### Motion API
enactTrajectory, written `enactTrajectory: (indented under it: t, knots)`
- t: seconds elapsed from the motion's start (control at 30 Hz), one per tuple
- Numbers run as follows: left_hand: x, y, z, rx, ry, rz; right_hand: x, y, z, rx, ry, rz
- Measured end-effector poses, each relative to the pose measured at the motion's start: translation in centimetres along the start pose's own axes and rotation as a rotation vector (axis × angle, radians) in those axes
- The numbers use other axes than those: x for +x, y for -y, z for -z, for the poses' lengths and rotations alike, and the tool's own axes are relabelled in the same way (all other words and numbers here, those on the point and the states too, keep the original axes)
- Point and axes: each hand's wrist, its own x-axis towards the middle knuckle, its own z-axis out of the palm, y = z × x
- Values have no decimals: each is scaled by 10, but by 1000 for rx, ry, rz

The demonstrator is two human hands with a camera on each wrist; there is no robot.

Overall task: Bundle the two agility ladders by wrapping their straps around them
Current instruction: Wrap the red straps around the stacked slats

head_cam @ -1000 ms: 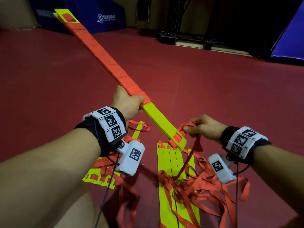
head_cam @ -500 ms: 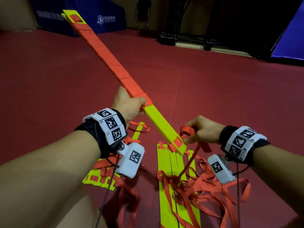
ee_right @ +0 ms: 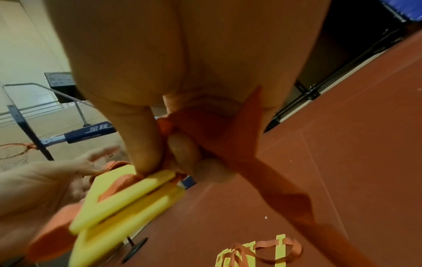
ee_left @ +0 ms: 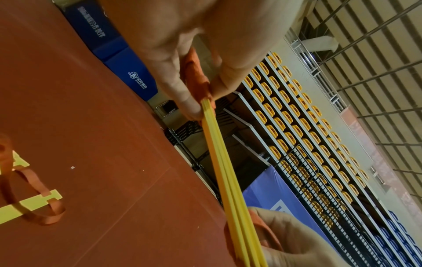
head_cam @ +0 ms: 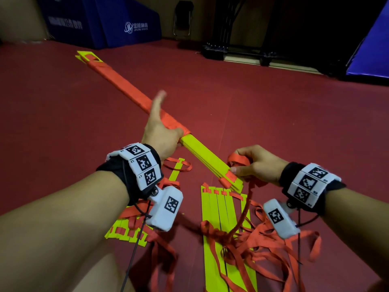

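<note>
Rungs (head_cam: 126, 232) of a yellow agility ladder lay fanned on the red floor (head_cam: 273, 123) at the left, under the left forearm, tangled with orange webbing. Above them the left hand (head_cam: 162, 133) held a stacked bundle (head_cam: 206, 159) of yellow slats where its orange wrapping (head_cam: 126, 89) ended: in the left wrist view the thumb and a finger pinched the stack from both sides (ee_left: 182, 90), while in the head view the index finger stuck out straight and blurred. The bundle ran as a long bar from the far left of the floor down toward the middle, its far part wound in orange, its near part bare yellow. To the right, flat slats (head_cam: 219, 207) of the second ladder lay side by side on the floor beneath the bundle's near end, with loose orange straps (head_cam: 263, 245) heaped over them. Furthest right, the right hand (head_cam: 256, 165) gripped the bundle's near end, thumb pressed on top, fingers curled round a loop of strap (head_cam: 237, 160) that trailed down into the heap.
</note>
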Motion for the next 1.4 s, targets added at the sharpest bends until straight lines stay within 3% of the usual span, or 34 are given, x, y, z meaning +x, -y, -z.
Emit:
enactTrajectory:
  t: [0.2,0.43,0.6,0.97,1.03,1.17,1.4]
  knots:
    - [5,9,-2,-60,92,179,-4,2,4,300,-34,-10]
    - [1,7,-4,-163,222,369,-3,22,10,668,-59,249]
    - [-8,2,-8,-232,231,496,-3,46,4,854,8,396]
    - [-15,0,-21,-234,226,561,-3,73,-3,927,117,547]
    - [-17,-1,-22,-227,221,570,-5,77,-5,841,51,577]
    - [-21,-1,-25,-142,252,547,-6,80,-12,598,-259,567]
    - [-28,-4,-30,62,494,466,-3,79,-3,558,-585,537]
